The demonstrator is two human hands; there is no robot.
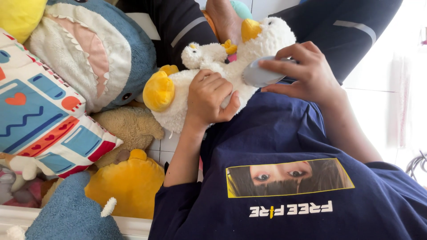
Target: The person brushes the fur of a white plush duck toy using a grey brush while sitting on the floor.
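Grey object (260, 74) mostly hidden under right hand (307, 73), kind unclear; white plush duck (213, 84) belly covered by left hand (209, 98); shark plush (95, 49), left of duck, cut off at top edge

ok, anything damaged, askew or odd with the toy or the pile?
Nothing stands out. The left hand grips the white plush duck, the right hand presses a grey oval brush to it. No visible tears. The plush pile is just jumbled.

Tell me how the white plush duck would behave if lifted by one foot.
The white plush duck would probably flop: its fleecy body already dents under the left hand. It looks light for its size, being soft stuffing. Hardly slippery or fragile; the nubbly fabric should grip well, and the right hand presses a grey tool into it.
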